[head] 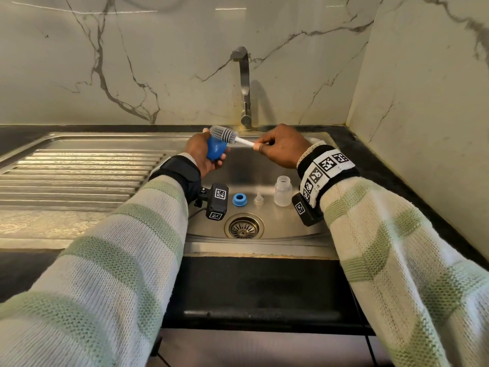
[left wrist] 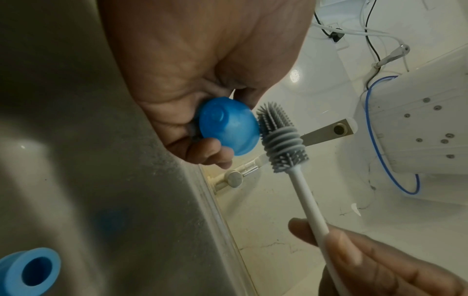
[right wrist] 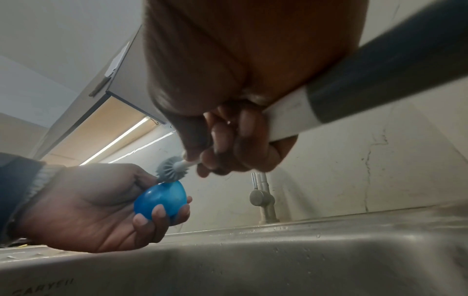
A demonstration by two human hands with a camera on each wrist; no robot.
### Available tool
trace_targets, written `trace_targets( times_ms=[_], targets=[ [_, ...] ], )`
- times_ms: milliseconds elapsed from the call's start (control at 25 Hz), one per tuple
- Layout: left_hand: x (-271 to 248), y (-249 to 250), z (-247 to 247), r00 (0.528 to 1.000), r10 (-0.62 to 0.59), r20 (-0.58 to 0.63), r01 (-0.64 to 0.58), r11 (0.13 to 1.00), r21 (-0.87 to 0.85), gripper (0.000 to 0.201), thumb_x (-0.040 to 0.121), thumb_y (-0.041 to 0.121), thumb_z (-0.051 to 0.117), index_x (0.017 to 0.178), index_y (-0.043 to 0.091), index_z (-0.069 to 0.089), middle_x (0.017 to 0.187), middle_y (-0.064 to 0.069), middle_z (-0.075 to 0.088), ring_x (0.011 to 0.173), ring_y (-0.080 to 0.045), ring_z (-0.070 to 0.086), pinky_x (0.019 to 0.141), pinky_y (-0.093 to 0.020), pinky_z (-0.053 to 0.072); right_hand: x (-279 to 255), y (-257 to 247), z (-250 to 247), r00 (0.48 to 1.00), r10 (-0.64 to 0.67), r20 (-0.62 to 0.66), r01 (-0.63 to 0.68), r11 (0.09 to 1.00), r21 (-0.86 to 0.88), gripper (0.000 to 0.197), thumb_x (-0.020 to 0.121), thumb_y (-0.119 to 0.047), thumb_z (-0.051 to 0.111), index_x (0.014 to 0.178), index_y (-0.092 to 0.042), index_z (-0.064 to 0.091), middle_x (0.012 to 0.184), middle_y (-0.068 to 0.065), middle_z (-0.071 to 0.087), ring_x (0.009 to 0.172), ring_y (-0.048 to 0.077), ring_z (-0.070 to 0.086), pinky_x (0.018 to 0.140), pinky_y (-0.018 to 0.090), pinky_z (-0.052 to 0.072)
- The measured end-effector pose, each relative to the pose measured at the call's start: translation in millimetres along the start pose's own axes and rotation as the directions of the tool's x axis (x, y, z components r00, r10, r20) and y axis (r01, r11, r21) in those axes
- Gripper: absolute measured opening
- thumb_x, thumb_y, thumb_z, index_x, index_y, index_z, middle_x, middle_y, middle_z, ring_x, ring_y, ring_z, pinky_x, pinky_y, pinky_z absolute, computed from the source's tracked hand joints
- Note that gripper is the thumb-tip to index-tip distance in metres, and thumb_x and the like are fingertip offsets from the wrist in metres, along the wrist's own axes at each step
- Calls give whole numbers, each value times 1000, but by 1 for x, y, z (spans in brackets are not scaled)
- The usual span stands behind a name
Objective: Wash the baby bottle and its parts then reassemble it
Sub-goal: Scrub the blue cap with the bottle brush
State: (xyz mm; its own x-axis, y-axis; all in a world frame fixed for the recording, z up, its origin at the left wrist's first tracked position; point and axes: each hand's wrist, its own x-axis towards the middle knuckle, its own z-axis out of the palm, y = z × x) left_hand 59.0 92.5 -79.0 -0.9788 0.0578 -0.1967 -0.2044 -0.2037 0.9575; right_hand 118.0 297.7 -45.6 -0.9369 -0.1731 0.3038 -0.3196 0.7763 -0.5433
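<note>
While left hand grips blue cap, right hand holds brush, bristles pointing left.

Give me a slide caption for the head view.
Left hand holds blue cap; right hand scrubs it with brush.

A brushed, dull-sheened stainless steel is seen in the sink, its ribbed drainboard and the tap. The cap and ring are made of smooth blue plastic, the bottle of frosted translucent plastic, and the brush of matt grey rubbery bristles on a white plastic stem. The wall is faced with glossy veined marble, and the sleeves are knitted cloth.
</note>
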Motion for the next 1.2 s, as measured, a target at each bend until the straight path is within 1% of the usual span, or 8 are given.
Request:
trace_targets(
  times_ms=[280,400,560,680,840,1000,1120,1200],
  targets=[
    [2,1,-3,1000,-9,13,10,999,-34,58,103,52,27,124,7,56,83,-10,61,57,-15,51,49,-24,41,-1,1,-2,999,5,37,-5,1000,-6,23,92,-29,64,109,-17,75,76,-6,67,66,11,56,60,23,46],
    [1,1,-2,999,-11,30,12,999,-51,41,102,43,39,120,9,53,84,-9,56,59,-16,51,49,-25,43,-2,2,-3,1000,13,-1,-13,1000,-25,24,93,-27,63,110,-15,75,76,-4,66,64,9,55,56,20,42],
    [1,1,-2,1000,-5,11,6,997,-79,46,103,39,38,133,6,48,97,-13,58,66,-20,55,50,-26,50,-3,2,-4,999,28,29,-28,999,-22,23,93,-28,63,109,-15,75,73,-6,64,63,9,55,56,20,42],
    [0,2,0,1000,-16,-8,16,998,-59,42,105,38,29,121,5,50,90,-15,60,66,-21,55,53,-27,47,-4,2,-6,999,40,18,-39,999,-17,24,93,-27,63,109,-15,75,72,-7,63,62,7,54,54,18,40],
    [0,2,1,999,-33,-13,33,999,-30,46,105,41,25,119,7,52,81,-12,62,55,-17,51,42,-20,39,-7,0,-4,998,34,48,-34,999,-11,25,93,-29,63,111,-16,74,72,-8,63,63,9,54,55,20,43],
    [-3,3,1,1000,-21,20,22,999,-27,47,105,45,26,109,8,55,77,-9,58,55,-16,48,46,-22,38,-5,-3,-2,996,53,76,-55,998,22,22,93,-29,63,108,-18,75,73,-3,66,61,11,55,55,22,46],
    [-1,2,-1,999,-31,14,32,999,-30,46,104,44,28,118,7,52,80,-10,57,57,-16,49,50,-24,39,-6,-1,-4,1000,26,9,-26,1000,-14,24,94,-27,62,110,-15,74,85,2,72,68,14,58,61,25,49],
    [0,2,1,1000,-25,-1,25,1000,-2,50,104,46,26,118,7,55,80,-11,59,57,-16,48,50,-24,38,-6,-2,-6,998,31,59,-31,1000,3,23,94,-28,63,109,-15,74,78,-1,68,64,12,56,57,22,46]
  ],
)
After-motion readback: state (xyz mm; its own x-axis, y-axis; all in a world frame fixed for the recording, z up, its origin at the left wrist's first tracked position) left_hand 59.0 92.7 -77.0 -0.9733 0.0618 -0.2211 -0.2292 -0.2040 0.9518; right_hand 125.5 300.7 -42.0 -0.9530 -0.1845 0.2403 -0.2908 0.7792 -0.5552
